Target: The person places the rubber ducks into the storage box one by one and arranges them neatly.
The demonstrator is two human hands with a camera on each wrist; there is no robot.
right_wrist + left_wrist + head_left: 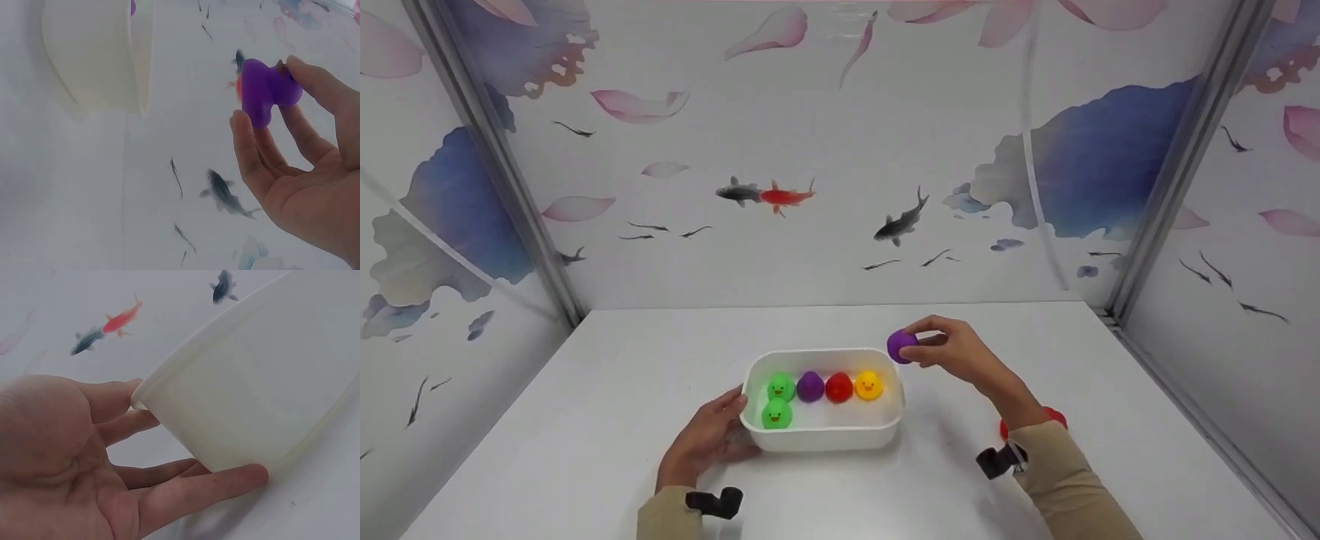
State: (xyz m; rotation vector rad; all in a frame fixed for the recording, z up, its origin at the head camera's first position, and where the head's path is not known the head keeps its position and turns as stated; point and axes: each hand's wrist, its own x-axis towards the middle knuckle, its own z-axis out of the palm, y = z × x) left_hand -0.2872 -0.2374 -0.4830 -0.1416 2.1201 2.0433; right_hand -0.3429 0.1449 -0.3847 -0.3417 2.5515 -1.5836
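Between the thumb and fingertips of my right hand [956, 351] is a small purple rubber duck [900, 346], held above the right back corner of a white plastic bin [829, 440]. The right wrist view shows this duck [259, 93] from the side. My left hand [711, 435] holds the bin's left end; in the left wrist view its fingers [126, 427] spread from the rim down to the base. Inside lie two green ducks [777, 414], a purple one [811, 387], a red one [839, 388] and a yellow one [868, 385].
Red objects [1055, 415] on the white table [660, 345] are partly hidden behind my right wrist. Panels printed with fish and petals [825, 247] enclose the table at the back and both sides, with metal posts [1170, 172] at the back corners.
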